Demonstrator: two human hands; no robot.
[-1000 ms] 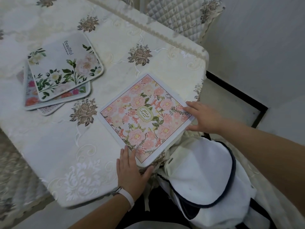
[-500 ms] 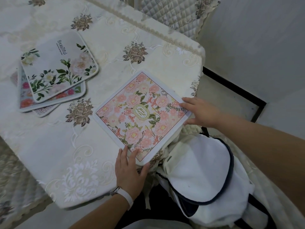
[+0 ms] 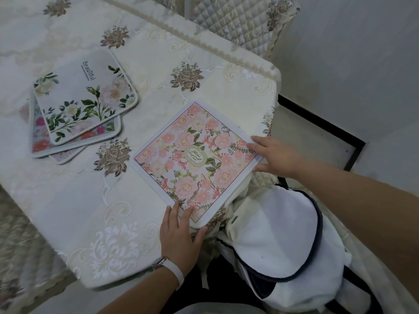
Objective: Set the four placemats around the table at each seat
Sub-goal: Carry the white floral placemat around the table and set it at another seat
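A pink floral placemat (image 3: pixel 195 162) lies flat at the table's near right edge, one corner overhanging slightly. My left hand (image 3: pixel 179 234) pinches its near corner, fingers on top and thumb under the edge. My right hand (image 3: pixel 274 156) grips its right corner the same way. Three more placemats sit stacked and fanned at the left: a white one with green leaves (image 3: pixel 84 96) on top, a bright floral one (image 3: pixel 74 137) beneath, and a third (image 3: pixel 65 156) barely peeking out.
The table (image 3: pixel 68 211) wears a cream embroidered cloth. A quilted chair back (image 3: pixel 238 21) stands at the far side. A white bag with dark trim (image 3: pixel 278 236) sits on the seat right below the near edge. A white wall is at right.
The pink placemat and both hands stay nearly where they were on the table; only small adjustments of the mat's position show, and the camera shifted a little.
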